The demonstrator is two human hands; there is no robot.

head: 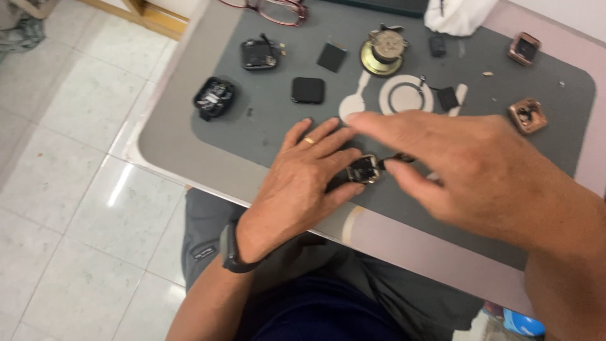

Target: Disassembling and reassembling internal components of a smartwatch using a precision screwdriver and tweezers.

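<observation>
My left hand (303,180), with a ring on one finger and a dark band on the wrist, rests flat on the grey mat (265,132) and pins a small opened watch case (363,169) between thumb and fingers. My right hand (467,170) reaches in from the right, index finger stretched out, thumb and a finger pinching a thin dark tool (398,159) whose tip touches the case. The hand is blurred.
Spread over the mat are a black square screen (308,90), opened black watch bodies (214,96) (259,53), a small black square (331,57), a round brass part (383,50), a white ring-shaped charger (406,95) and two copper-coloured cases (527,115) (523,48). Red glasses (278,9) and a white cloth (457,16) lie at the far edge.
</observation>
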